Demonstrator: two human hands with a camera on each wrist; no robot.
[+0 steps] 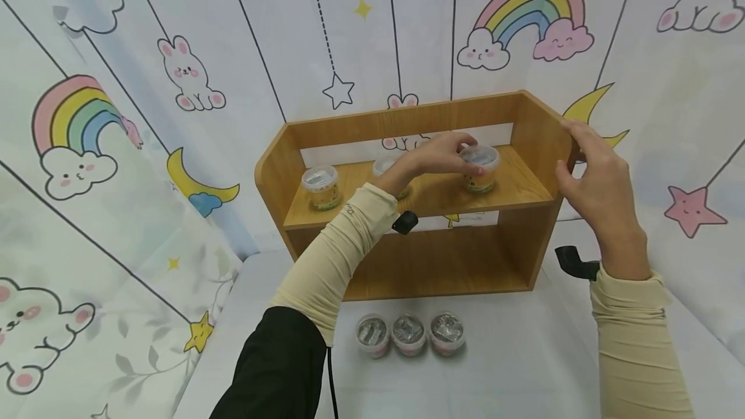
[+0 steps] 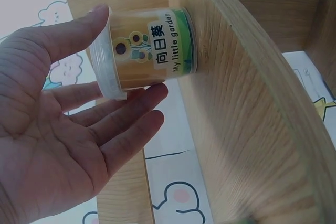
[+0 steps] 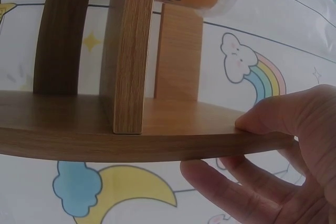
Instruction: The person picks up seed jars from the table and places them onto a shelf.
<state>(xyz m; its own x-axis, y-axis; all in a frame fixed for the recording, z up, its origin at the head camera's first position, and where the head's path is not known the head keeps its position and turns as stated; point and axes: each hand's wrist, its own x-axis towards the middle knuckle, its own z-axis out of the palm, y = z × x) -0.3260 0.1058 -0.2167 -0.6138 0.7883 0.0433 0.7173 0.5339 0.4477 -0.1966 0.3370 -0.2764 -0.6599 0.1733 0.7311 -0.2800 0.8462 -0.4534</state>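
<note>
My left hand holds a small clear plastic tub by its lid, at the right part of the upper shelf. In the left wrist view, the tub has a sunflower label and orange contents; the thumb lies on one side of the lid, fingers on the other. Its base meets the shelf board. My right hand grips the right side panel of the wooden shelf, with the thumb inside and fingers outside, as the right wrist view shows. Another tub is partly hidden behind the left hand.
A similar tub stands at the upper shelf's left end. Three lidded tubs form a row on the white table before the shelf. A printed curtain hangs behind.
</note>
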